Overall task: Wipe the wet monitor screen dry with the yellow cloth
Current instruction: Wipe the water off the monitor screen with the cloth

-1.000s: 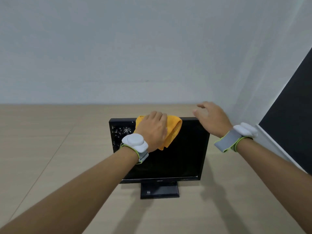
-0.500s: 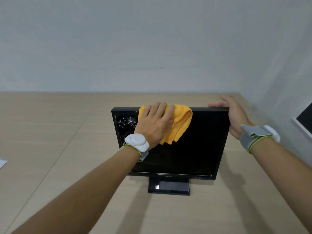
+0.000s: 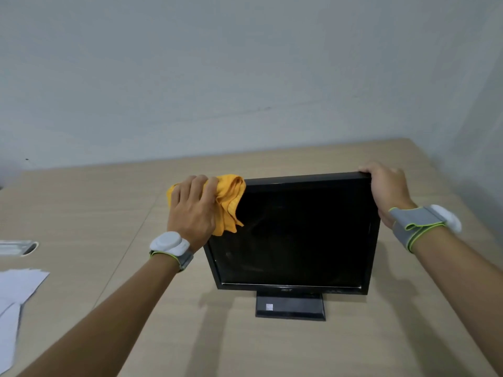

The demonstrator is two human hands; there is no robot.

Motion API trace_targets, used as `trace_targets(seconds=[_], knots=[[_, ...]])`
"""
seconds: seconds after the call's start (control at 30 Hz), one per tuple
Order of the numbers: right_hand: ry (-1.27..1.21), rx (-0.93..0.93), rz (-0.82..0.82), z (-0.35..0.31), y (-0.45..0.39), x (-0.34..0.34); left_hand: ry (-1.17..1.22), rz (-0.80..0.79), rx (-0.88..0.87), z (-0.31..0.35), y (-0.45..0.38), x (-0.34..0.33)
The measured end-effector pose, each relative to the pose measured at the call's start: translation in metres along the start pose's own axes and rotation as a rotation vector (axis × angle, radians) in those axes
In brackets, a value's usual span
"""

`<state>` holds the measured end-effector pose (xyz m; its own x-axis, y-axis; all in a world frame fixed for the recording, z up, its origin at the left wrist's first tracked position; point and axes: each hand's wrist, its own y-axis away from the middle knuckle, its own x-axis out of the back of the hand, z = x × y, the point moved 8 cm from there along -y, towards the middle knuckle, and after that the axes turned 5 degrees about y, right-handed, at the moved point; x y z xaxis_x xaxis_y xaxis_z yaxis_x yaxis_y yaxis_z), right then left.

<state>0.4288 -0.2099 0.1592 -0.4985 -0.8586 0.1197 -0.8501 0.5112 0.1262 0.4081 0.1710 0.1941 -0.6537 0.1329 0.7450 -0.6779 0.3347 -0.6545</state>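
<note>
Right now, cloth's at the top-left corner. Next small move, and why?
Probably sweep the yellow cloth rightward along the top of the screen, then work down. The left hand has it bunched over the upper-left corner, faint streaks show lower on the glass, and the right hand grips the top-right corner.

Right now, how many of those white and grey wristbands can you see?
2. One wristband is on the left wrist, beside the yellow cloth. The other wristband is on the right wrist, by the monitor.
</note>
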Motion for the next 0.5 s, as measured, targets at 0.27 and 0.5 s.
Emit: trace_targets(seconds=[0.27,0.5], knots=[[-0.026,0.043,0.020,0.001,-0.002,0.001,0.477,0.154,0.554,-0.017,0.016,0.000],[-0.018,0.053,0.007,0.002,-0.005,0.000,0.479,0.259,0.863,-0.021,0.057,-0.018]])
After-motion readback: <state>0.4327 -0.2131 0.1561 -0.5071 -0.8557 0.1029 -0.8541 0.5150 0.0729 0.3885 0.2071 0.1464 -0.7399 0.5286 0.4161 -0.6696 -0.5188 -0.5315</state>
